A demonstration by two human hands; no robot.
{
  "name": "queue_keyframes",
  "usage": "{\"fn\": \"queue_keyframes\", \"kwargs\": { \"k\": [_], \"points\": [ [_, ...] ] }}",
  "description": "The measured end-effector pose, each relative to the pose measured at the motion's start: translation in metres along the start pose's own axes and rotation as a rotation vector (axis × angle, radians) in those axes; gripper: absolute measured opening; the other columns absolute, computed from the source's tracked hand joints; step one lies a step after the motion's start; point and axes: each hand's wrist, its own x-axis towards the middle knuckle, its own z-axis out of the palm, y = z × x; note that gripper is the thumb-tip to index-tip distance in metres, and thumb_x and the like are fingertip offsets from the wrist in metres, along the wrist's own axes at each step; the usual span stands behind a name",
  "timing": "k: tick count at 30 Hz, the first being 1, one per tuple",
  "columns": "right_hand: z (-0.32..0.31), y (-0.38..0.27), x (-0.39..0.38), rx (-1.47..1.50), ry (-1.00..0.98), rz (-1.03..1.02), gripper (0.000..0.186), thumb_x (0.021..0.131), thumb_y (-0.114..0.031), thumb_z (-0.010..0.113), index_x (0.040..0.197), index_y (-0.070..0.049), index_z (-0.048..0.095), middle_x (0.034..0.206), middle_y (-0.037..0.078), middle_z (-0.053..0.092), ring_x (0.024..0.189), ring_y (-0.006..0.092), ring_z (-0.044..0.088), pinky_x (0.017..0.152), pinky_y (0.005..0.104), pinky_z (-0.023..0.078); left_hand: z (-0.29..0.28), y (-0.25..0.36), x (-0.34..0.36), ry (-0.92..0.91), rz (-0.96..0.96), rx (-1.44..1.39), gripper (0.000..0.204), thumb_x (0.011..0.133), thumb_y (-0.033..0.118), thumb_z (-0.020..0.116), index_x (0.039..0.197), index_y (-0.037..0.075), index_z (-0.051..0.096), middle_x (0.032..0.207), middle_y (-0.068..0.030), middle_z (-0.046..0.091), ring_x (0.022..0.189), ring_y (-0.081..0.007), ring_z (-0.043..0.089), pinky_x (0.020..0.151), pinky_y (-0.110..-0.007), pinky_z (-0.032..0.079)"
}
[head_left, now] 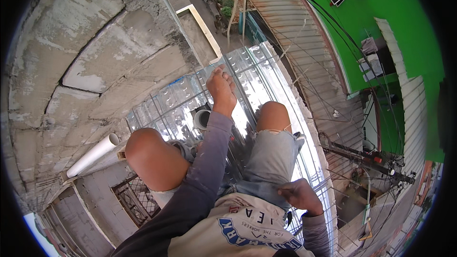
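Observation:
My left hand (222, 90) reaches forward past my knees, its fingers curled closed. It is over a shiny metal deck sheet (183, 97) beneath a grid of thin steel bars (243, 68), close to the corner of a pale rectangular frame (207, 35). Whatever its fingers hold, if anything, is hidden. My right hand (302, 197) is drawn back beside my right thigh, above the bars, with its fingers bent together. I cannot make out anything in it. Below my left wrist, the open end of a white pipe (202, 119) stands up through the deck.
A rough block wall (90, 52) rises at my left, with another white pipe (94, 155) sticking out beside it. Down on the right are a rusty corrugated roof (290, 24), a green building (376, 7) and overhead cables (340, 31). The deck's edge (312, 128) runs along my right.

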Motion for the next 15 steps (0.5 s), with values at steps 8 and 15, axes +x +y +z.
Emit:
{"fn": "queue_keyframes", "kwargs": {
  "k": [8, 15],
  "points": [
    [-0.026, -0.028, -0.018, 0.313, -0.199, 0.243, 0.015, 0.093, -0.008, 0.082, 0.098, 0.006, 0.083, 0.073, 0.008, 0.077, 0.061, 0.0138, 0.069, 0.057, 0.0313, 0.05, -0.019, -0.003, 0.013, 0.005, 0.018, 0.11, 0.023, 0.113, 0.018, 0.045, 0.122, 0.005, 0.061, 0.075, 0.0051, 0.048, 0.058, -0.006, 0.038, 0.049, -0.026, 0.028],
    [-0.042, 0.029, -0.053, 0.883, 0.429, -0.006, 0.02, 0.085, -0.006, 0.089, 0.097, 0.008, 0.081, 0.069, 0.009, 0.073, 0.052, 0.0084, 0.055, 0.049, 0.025, 0.039, -0.021, -0.003, 0.014, -0.071, 0.049, 0.129, 0.024, 0.114, 0.019, 0.048, 0.125, 0.004, 0.063, 0.08, 0.0034, 0.052, 0.059, -0.0057, 0.04, 0.048, -0.025, 0.029]
  ]
}}
